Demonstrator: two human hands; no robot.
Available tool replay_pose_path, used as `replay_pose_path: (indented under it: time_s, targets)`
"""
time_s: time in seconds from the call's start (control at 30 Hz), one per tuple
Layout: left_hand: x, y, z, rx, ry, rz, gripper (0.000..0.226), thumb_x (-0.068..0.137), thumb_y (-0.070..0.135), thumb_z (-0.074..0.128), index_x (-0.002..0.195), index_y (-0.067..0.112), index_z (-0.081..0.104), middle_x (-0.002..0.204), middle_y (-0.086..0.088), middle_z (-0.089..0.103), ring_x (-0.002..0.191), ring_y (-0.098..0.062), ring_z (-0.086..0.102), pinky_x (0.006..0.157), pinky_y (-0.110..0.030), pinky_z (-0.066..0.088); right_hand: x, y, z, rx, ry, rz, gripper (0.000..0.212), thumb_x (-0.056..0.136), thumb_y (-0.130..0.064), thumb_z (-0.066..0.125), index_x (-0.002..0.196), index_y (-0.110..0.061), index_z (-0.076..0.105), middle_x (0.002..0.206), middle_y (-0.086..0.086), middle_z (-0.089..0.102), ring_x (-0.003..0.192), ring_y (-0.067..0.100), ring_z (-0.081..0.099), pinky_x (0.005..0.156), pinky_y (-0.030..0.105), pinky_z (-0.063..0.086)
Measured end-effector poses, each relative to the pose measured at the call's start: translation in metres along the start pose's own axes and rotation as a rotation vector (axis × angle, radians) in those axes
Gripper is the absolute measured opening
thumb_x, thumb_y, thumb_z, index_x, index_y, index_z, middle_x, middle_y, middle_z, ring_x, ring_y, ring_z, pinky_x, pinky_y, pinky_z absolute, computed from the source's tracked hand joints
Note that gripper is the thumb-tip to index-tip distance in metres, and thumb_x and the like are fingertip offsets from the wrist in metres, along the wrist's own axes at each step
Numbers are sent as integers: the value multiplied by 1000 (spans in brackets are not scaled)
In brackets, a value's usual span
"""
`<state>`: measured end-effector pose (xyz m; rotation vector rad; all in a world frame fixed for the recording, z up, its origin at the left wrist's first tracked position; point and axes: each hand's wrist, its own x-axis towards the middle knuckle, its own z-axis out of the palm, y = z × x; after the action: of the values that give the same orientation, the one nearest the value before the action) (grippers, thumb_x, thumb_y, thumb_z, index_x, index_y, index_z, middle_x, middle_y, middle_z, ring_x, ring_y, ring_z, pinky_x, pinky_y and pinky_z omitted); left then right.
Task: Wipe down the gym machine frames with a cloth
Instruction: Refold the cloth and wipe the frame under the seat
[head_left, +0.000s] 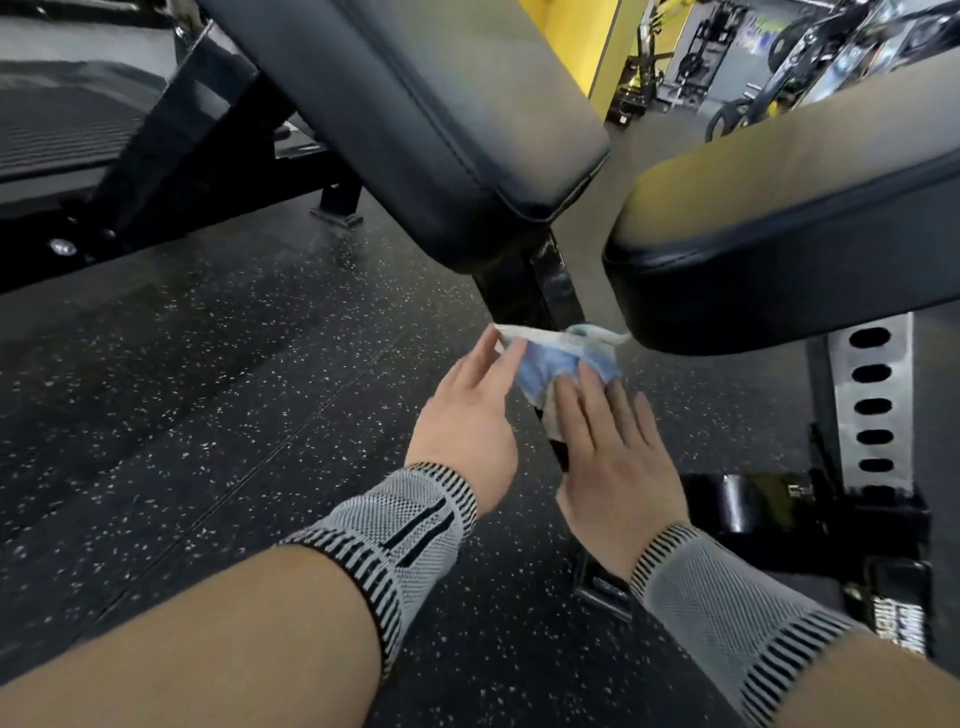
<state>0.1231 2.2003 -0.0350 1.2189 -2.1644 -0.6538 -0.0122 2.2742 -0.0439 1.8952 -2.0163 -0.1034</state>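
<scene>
A crumpled blue and white cloth (558, 358) is wrapped around the black upright post (540, 280) of the bench frame, just under the gap between the two pads. My right hand (613, 447) presses the cloth against the post with straight fingers. On the cloth's left side, my left hand (470, 415) touches its edge with fingers extended. Both wrists wear grey knitted supports. The post below the cloth is mostly hidden by my hands.
The black back pad (441, 119) slopes up to the left and the seat pad (779, 218) juts out at right. A silver adjustment plate with slots (872, 405) stands at right. Speckled black rubber floor (208, 389) spreads left. More machines stand far back right.
</scene>
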Motion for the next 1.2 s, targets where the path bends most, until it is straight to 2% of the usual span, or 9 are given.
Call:
replay_pose_path:
  time_s: [0.2,0.37,0.53,0.67,0.9,1.03,1.1,1.13,1.2]
  targets:
    - [6,-6,18,66,45,28,90,86,3,49,153,30,-5,161,10,-9,148,-10,-3,121,-36,13,53,-6,-29,592,141,121,79,94,-28,47,153,-14,-4,161,6,5,144,22,24,114,36,30]
    - [10,-10,27,145,46,57,80,85,22,52,152,33,9,162,5,-3,149,-17,-6,119,-46,20,56,-12,-31,640,154,172,75,94,-23,41,152,-23,-6,161,1,7,141,22,27,114,37,30]
    - [4,2,12,72,13,-48,102,84,-3,47,147,46,-17,159,6,-22,148,-19,-6,121,-39,12,71,-3,-23,771,162,232,75,91,-22,47,153,-24,4,159,3,13,139,24,32,110,38,35]
    - [-2,9,8,60,-52,-1,100,86,-4,46,145,52,-12,160,5,-19,149,-19,-3,120,-40,17,29,1,-5,768,-28,348,78,91,-28,51,153,-20,4,160,0,10,138,25,35,102,35,38]
    - [-3,8,10,29,44,-39,91,88,0,47,153,33,-6,161,10,-12,148,-16,1,121,-36,13,69,-1,-26,723,106,186,97,83,-28,64,153,-21,-3,160,4,7,144,23,21,116,40,26]
    - [-12,6,11,80,-32,-46,85,90,0,46,153,30,-3,161,13,-10,148,-13,1,120,-32,15,26,6,1,815,13,281,71,92,-41,45,152,-21,12,159,0,13,142,19,25,107,35,33]
    - [-12,3,14,69,-63,-75,78,92,1,45,154,29,6,161,13,-1,148,-12,8,119,-30,17,8,6,7,898,57,326,57,92,-52,29,135,-19,46,144,2,41,127,17,42,91,27,36]
    - [-11,2,14,39,-76,-120,74,92,1,43,153,29,13,161,13,5,147,-11,14,118,-30,21,8,3,6,969,105,385,49,95,-52,27,110,-19,60,123,3,55,109,16,52,80,24,36]
    - [-7,4,16,-27,-86,-206,68,92,-1,40,151,29,26,159,15,16,141,-11,29,113,-33,33,23,-3,-4,1032,235,525,38,100,-42,35,71,-23,50,85,0,57,73,10,51,62,18,33]
